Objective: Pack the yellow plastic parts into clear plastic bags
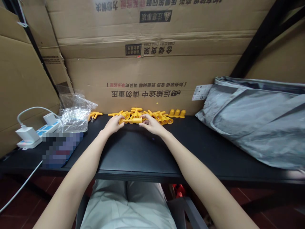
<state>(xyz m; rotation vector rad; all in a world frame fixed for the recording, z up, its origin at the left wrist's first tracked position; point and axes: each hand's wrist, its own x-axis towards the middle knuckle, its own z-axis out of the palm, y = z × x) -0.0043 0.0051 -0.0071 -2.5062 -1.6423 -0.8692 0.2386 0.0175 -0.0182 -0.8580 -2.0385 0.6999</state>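
Observation:
Between my two hands a yellow plastic T-handled tool [133, 121] lies sideways, just above the far part of the black table. My left hand [113, 124] is closed on its left end, where the handle is. The fingers of my right hand [151, 124] are closed around the wider, cup-like right end. Right behind them is a pile of similar yellow T-handled pieces [136, 111] and cups. Three yellow cups [177, 113] stand in a row to the right. Off to the left lie a few yellow handles with metal spirals [95, 115].
Crumpled clear plastic bags [76, 109] and a white power strip [46, 128] with chargers sit at left, near a pixelated blue item [62, 151]. A large grey bag [252, 124] fills the right side. Cardboard [147, 70] walls the back of the black table [140, 152].

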